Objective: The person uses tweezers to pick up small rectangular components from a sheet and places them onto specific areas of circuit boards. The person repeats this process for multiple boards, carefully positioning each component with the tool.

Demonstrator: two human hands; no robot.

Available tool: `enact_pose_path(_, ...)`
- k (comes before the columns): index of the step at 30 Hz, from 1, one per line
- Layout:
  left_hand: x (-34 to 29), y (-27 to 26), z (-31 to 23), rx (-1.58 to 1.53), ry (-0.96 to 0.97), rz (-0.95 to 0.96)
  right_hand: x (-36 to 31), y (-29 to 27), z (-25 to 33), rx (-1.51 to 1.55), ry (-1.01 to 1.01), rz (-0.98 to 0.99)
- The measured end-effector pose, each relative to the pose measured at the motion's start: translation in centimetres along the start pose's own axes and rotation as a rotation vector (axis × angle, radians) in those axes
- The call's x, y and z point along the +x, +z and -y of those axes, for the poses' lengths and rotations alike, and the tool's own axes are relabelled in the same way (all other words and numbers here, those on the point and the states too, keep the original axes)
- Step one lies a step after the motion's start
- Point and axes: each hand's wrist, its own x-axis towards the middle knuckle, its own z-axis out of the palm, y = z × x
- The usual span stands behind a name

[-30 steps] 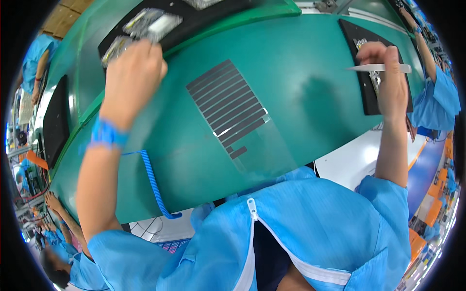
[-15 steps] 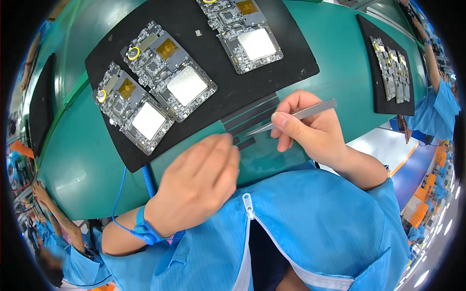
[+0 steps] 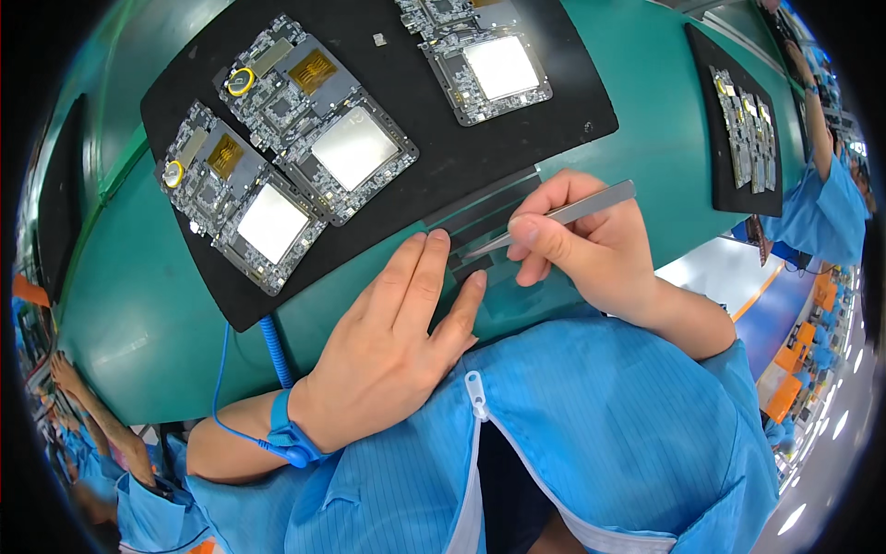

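In the head view, my left hand (image 3: 388, 342) lay palm down, two fingers stretched out side by side and the thumb spread away from them. Those fingertips rested at the left edge of a sheet of dark strips (image 3: 489, 210), which lay on the green tabletop (image 3: 120, 342) just below the black mat (image 3: 388, 120). My right hand (image 3: 586, 231) pinched metal tweezers (image 3: 595, 201) between thumb and forefinger, the other fingers curled beneath. The tweezers slanted down to the left, their points among the strips, near a short dark piece (image 3: 474, 268); whether they gripped anything I could not tell.

On the mat above lay a left board (image 3: 208, 175), a middle board (image 3: 286, 111) touching or nearly touching it, and a right board (image 3: 452, 78) well apart. Each carried a bright, pale square plate, and the left two each showed a yellow-ringed round part and a gold-brown patch. Any markings on the boards were too small or washed out for me to read. A blue strap (image 3: 281, 420) circled my left wrist. Off to the right, more boards (image 3: 746, 129) lay on a second black mat (image 3: 724, 196).
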Motion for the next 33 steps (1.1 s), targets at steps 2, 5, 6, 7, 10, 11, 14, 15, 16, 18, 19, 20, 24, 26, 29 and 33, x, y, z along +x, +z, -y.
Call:
enact_pose_path(2,0.0,0.0,0.0,-0.001,-0.004,-0.004,0.0,-0.1,0.0,-0.014,-0.001,-0.001)
enact_pose_path(5,-0.1,0.1,0.0,0.013,-0.006,-0.008,0.0,0.1,-0.2,-0.035,-0.033,0.017)
enact_pose_path(6,-0.2,0.1,0.0,0.018,-0.003,-0.01,-0.1,0.1,-0.3,-0.043,-0.049,0.023)
enact_pose_path(7,-0.2,0.1,0.0,0.024,0.0,-0.01,0.0,0.2,-0.4,-0.043,-0.053,0.028)
enact_pose_path(10,-0.1,0.1,-0.1,0.019,-0.007,0.001,0.0,0.2,-0.8,-0.041,-0.092,0.049)
enact_pose_path(11,-0.1,0.1,-0.2,0.002,-0.021,0.013,0.0,0.2,-1.1,-0.038,-0.123,0.061)
enact_pose_path(14,0.0,-0.2,-0.4,0.047,-0.011,0.055,0.5,-0.5,-0.7,0.122,-0.235,0.048)
enact_pose_path(15,0.1,-0.4,-0.4,0.078,-0.002,0.067,0.9,-0.9,-0.2,0.199,-0.276,0.04)
enact_pose_path(16,0.4,-0.7,-0.3,0.071,0.0,0.085,1.6,-1.6,0.8,0.231,-0.342,-0.029)
enact_pose_path(18,1.4,-1.8,-0.3,0.054,0.011,0.124,4.3,-4.0,3.1,0.21,-0.447,-0.038)
enact_pose_path(19,2.3,-2.3,-0.4,0.053,0.022,0.061,5.6,-4.7,4.1,0.205,-0.503,-0.069)
enact_pose_path(20,3.9,-2.7,-0.2,0.051,0.033,-0.002,7.1,-5.4,4.7,0.182,-0.496,-0.095)
enact_pose_path(24,8.7,-2.1,1.7,0.155,-0.082,-0.202,11.5,-5.8,5.9,0.162,-0.438,-0.001)
enact_pose_path(26,9.3,-1.1,2.5,0.256,-0.111,-0.22,12.2,-5.4,5.7,0.14,-0.403,0.036)
enact_pose_path(29,9.3,-0.2,2.8,0.269,-0.116,-0.195,12.0,-4.9,4.9,0.085,-0.403,0.003)
enact_pose_path(33,9.4,-0.2,3.0,0.26,-0.097,-0.174,11.9,-5.0,4.7,0.073,-0.396,-0.018)
